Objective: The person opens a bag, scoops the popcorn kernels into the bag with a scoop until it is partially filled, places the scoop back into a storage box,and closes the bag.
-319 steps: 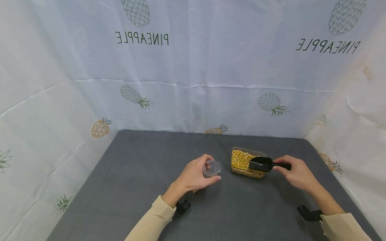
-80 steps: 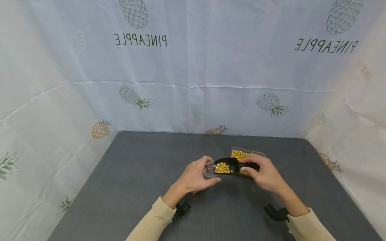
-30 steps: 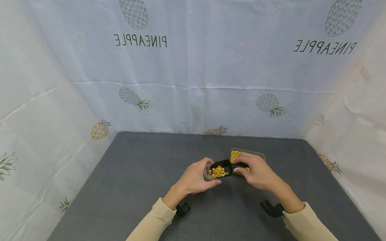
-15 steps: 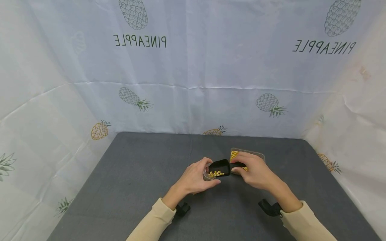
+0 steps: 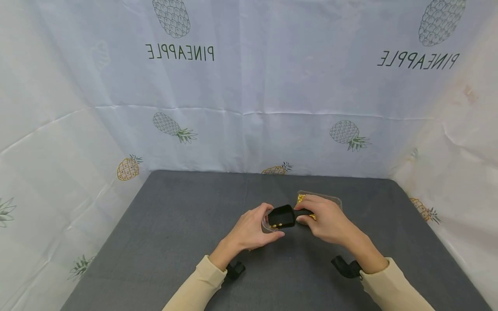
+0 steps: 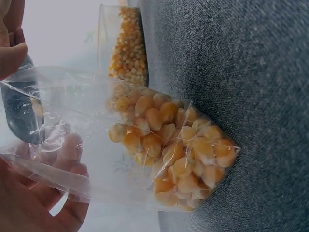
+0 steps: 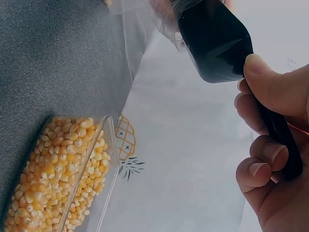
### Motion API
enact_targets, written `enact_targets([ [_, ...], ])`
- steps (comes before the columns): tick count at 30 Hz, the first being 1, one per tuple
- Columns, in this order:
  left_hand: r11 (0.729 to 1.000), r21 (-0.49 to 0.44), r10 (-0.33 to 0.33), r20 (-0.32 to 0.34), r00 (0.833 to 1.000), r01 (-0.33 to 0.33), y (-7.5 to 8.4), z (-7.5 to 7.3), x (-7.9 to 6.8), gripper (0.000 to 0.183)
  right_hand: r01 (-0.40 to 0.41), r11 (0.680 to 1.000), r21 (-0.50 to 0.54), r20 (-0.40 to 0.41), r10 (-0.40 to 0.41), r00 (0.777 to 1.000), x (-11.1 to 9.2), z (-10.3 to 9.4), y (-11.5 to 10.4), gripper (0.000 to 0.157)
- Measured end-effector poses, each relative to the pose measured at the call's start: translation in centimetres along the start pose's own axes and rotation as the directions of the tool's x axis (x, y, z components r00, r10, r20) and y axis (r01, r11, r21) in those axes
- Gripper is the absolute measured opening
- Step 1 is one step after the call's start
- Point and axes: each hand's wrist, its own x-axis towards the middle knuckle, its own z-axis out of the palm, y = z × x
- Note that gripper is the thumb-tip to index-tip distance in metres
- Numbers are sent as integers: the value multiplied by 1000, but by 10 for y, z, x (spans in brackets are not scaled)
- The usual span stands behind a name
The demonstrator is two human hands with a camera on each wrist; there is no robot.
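Observation:
My left hand [image 5: 253, 229] grips a clear plastic bag [image 6: 91, 111] by its mouth, fingers and thumb spread round the opening. Corn kernels [image 6: 174, 154] fill the bag's lower part, which reaches down to the grey tabletop in the left wrist view. My right hand [image 5: 328, 220] holds a black scoop [image 5: 282, 214] by its handle, thumb along the top and fingers curled beneath. The scoop's front end sits inside the bag mouth, tilted down toward it. Only a few kernels [image 5: 276, 226] show near its lower edge.
A clear rectangular container [image 7: 110, 145] of corn kernels stands on the grey table [image 5: 186, 224], partly behind my right hand in the head view. White pineapple-print cloth [image 5: 241, 142] surrounds the table's back and sides.
The right hand has brought the scoop left from the container to the bag and tipped it. Its load of kernels has slid out, leaving a few. The left hand has stayed in place.

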Motion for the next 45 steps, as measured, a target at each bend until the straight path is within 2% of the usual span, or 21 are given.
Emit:
enact_targets([
  [7, 1000, 5, -7, -1, 1000, 7, 0, 0, 0, 66, 31, 999, -18, -23, -31, 999, 1, 1, -1, 25],
  [15, 1000, 0, 8, -5, 1000, -8, 0, 1, -1, 63, 12, 1000, 16, -27, -12, 1000, -3, 2, 1, 25],
  [32, 1000, -16, 3, 0, 1000, -3, -1, 2, -1, 64, -104, 970, 220, -15, 110, 994, -22, 6, 19, 24],
  [39, 1000, -8, 2, 10, 1000, -2, -1, 2, -1, 65, -175, 950, 257, -5, 182, 983, -30, 4, 26, 25],
  [45, 1000, 1, -7, 11, 1000, 7, 0, 2, 0, 65, -171, 945, 281, -20, 184, 983, -34, 3, 31, 23],
])
